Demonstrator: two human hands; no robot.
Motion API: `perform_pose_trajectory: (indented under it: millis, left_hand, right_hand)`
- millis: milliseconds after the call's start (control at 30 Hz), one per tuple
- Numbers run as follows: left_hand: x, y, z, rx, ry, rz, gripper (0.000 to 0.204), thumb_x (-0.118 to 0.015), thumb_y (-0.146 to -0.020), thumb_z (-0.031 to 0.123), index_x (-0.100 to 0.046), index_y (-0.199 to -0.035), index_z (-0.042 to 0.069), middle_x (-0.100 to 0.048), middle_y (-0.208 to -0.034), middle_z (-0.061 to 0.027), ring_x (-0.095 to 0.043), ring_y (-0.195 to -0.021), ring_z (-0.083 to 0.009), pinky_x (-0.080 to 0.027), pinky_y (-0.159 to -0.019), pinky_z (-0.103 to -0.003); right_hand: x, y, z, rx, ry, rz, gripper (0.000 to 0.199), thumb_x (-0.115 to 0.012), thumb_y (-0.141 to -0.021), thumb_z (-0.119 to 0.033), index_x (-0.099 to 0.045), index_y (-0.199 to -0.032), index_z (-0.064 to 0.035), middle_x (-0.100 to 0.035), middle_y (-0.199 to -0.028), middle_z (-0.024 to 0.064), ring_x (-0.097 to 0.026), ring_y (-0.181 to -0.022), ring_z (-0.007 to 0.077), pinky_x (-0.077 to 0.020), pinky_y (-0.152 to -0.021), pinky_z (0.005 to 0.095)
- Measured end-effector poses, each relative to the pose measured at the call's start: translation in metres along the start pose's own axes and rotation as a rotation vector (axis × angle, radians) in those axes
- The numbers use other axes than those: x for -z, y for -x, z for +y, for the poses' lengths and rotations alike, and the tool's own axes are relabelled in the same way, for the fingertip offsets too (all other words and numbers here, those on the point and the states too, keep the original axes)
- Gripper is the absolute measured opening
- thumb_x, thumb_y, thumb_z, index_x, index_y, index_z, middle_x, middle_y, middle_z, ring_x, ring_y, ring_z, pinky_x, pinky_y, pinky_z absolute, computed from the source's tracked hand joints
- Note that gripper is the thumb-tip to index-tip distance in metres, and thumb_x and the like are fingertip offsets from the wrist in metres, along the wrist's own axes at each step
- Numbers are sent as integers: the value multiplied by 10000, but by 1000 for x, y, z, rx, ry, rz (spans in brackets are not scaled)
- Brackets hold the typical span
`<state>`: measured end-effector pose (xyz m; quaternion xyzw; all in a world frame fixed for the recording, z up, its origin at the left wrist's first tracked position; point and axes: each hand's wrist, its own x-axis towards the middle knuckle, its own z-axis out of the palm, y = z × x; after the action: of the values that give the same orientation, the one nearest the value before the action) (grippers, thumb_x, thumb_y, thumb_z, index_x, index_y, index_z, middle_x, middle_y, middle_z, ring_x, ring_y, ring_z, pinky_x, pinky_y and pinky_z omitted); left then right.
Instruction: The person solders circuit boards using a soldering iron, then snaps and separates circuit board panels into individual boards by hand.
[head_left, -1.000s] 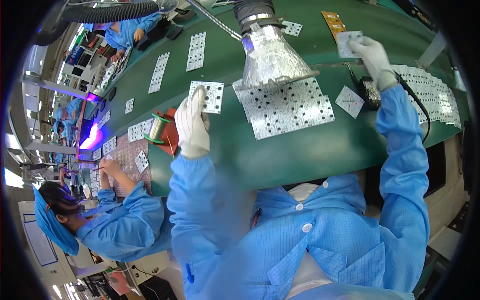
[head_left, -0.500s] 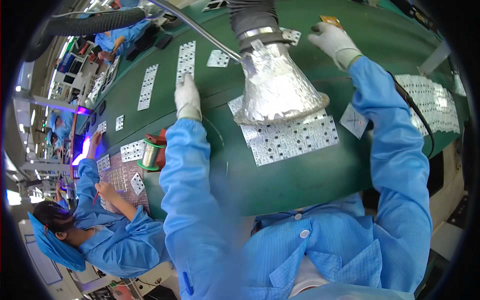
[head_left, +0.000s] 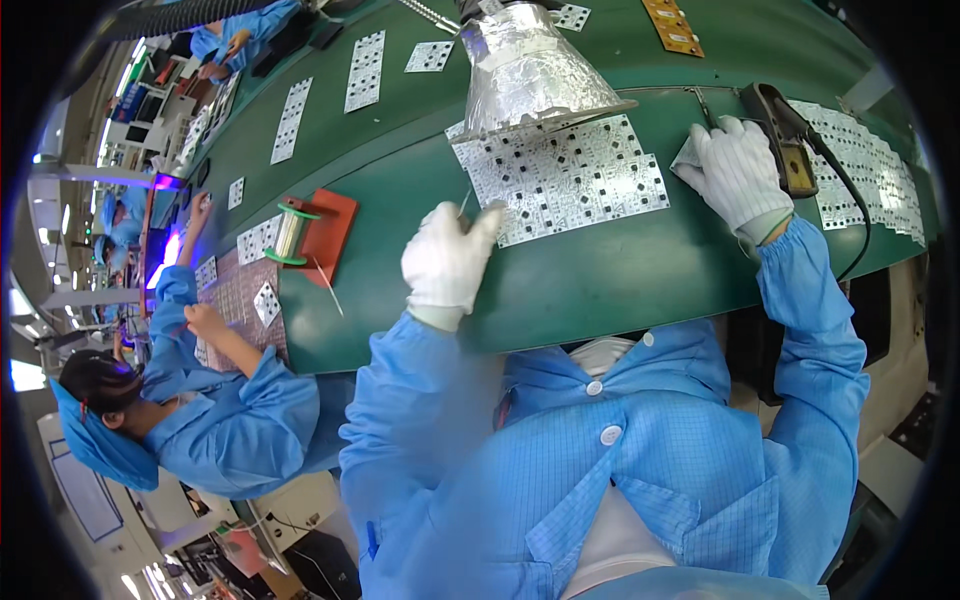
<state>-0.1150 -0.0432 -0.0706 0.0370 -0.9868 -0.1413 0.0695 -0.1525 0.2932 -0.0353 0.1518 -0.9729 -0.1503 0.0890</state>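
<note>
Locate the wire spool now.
In the head view, the wire spool is left of centre, at a red stand's left end, between a white circuit board on its left and the gloved left hand on its right.

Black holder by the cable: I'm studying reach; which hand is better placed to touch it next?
Right, probably: the right hand is close beside the black holder, while the left hand is farther off, by the white boards.

Electronics assembly workshop, evidenced by green table [head_left: 600, 275] bearing circuit boards [head_left: 575, 185] and wire spool [head_left: 289, 235], foil-covered hood [head_left: 535, 80], co-worker [head_left: 235, 425] in blue workwear.
</note>
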Motion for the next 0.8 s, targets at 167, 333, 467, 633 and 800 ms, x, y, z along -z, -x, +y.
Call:
perform_pose_trajectory:
  millis: [167, 333, 467, 633, 800]
  left_hand:
    - [-17, 0, 20, -27, -113, 78, 557, -734, -687, 565, -551, -806, 53, -648, -733, -121, -668, -675, -310, -533, -603, -394]
    - [-13, -4, 24, 15, 64, 31, 526, -766, -683, 498, -543, -823, 43, -651, -735, -132, -669, -690, -325, -536, -626, -416]
    - [-9, -1, 27, 133, 244, 13, 464, -769, -683, 398, -567, -880, 29, -633, -747, -154, -646, -741, -351, -515, -670, -422]
    - [-2, 28, -1, -690, 267, 227, 415, -740, -609, 197, -661, -1007, 106, -551, -839, -143, -514, -797, -318, -454, -665, -385]
    - [2, 65, 21, 137, 1271, 105, 331, -724, -670, -1, -592, -971, 39, -509, -791, -91, -528, -776, -225, -448, -621, -305]
  right_hand:
    - [6, -10, -5, -63, -77, -130, 355, -680, -779, -374, -627, -958, -72, -666, -779, 109, -617, -874, 273, -428, -847, 391]
    - [-5, -12, -8, -93, -125, -105, 432, -688, -750, -354, -624, -1056, -56, -663, -809, 140, -619, -908, 287, -444, -844, 403]
    - [-9, -9, -13, -217, -212, -101, 459, -682, -740, -281, -596, -1122, -40, -663, -915, 176, -617, -946, 312, -466, -831, 426]
    - [-3, 31, -23, -312, -730, -92, 585, -669, -740, -129, -513, -1299, -49, -664, -1078, 161, -640, -974, 312, -507, -846, 370]
    - [9, 85, -32, -538, -1559, 363, 396, -637, -832, 36, -553, -1217, 65, -666, -1029, 121, -632, -937, 156, -500, -843, 259]
